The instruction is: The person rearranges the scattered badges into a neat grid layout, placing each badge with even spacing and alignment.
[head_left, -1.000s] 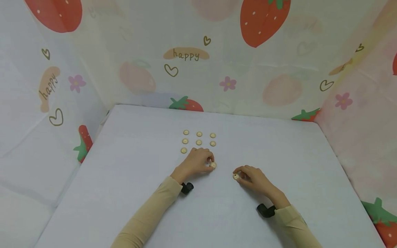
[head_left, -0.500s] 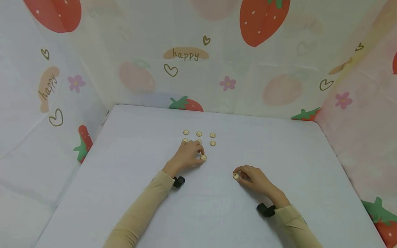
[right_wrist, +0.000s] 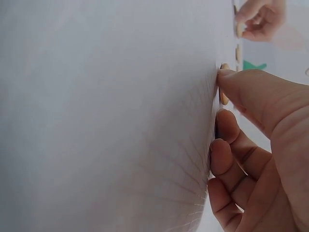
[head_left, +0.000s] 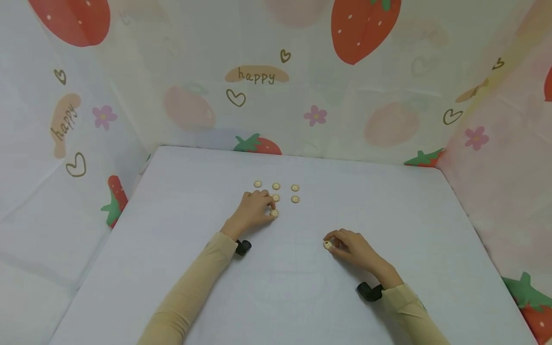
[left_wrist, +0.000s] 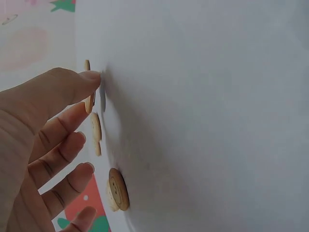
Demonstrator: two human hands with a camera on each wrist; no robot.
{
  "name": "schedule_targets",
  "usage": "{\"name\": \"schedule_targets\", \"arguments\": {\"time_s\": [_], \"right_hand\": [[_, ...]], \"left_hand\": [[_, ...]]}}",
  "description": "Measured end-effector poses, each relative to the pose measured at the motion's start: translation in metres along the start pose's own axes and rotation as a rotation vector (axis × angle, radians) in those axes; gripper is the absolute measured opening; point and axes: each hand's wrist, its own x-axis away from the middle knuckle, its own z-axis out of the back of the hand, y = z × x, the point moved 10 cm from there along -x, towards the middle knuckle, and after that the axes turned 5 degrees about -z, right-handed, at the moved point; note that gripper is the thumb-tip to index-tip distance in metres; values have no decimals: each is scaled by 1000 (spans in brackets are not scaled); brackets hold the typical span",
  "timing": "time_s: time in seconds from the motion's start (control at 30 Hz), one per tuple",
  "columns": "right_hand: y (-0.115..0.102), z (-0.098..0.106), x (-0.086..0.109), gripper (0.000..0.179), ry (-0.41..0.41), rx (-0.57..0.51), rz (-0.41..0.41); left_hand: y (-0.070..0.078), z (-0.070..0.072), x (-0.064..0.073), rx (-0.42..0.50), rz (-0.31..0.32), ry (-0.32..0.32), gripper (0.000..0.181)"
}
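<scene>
My left hand (head_left: 252,211) pinches a round, pale wooden button (head_left: 274,213) between thumb and forefinger, low over the white table. In the left wrist view the thumb covers part of that button (left_wrist: 90,104), and the other fingers are spread apart. To the right, my right hand (head_left: 354,248) holds another wooden button (head_left: 327,245) between thumb and forefinger near the tabletop. The right wrist view shows this button (right_wrist: 225,99) standing on edge behind the thumb. Beyond the left hand lie several like buttons in rows, among them a back-row button (head_left: 276,186). The left hand hides some of the left-side ones.
The white-covered table (head_left: 293,297) meets a hanging cloth (head_left: 345,105) printed with strawberries at its back and sides. A black wrist camera (head_left: 243,247) sits on the left wrist, another black camera (head_left: 369,292) on the right.
My left hand has moved left and slightly away with its button, toward the rows, and now covers the left-side buttons. The right hand has stayed in place with its button.
</scene>
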Motion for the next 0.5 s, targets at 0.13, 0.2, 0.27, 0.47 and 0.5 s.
{"name": "schedule_targets", "arguments": {"time_s": [0.13,0.2,0.27,0.47,0.5], "right_hand": [[0,0,-1,23,5,2,11],[0,0,-1,24,11,-1,21],[-1,1,0,24,18,-4,29],[-3,1,0,24,25,3,36],[-4,2,0,24,24,8,35]], "left_hand": [[-4,-2,-2,-6,5,-11,17],[-5,-2,-3,1,9,-11,18],[-7,-3,-4,15,11,-12,17],[-12,-6,-7,44,27,-35,15],[-13,-6,-7,50,29,-40,16]]}}
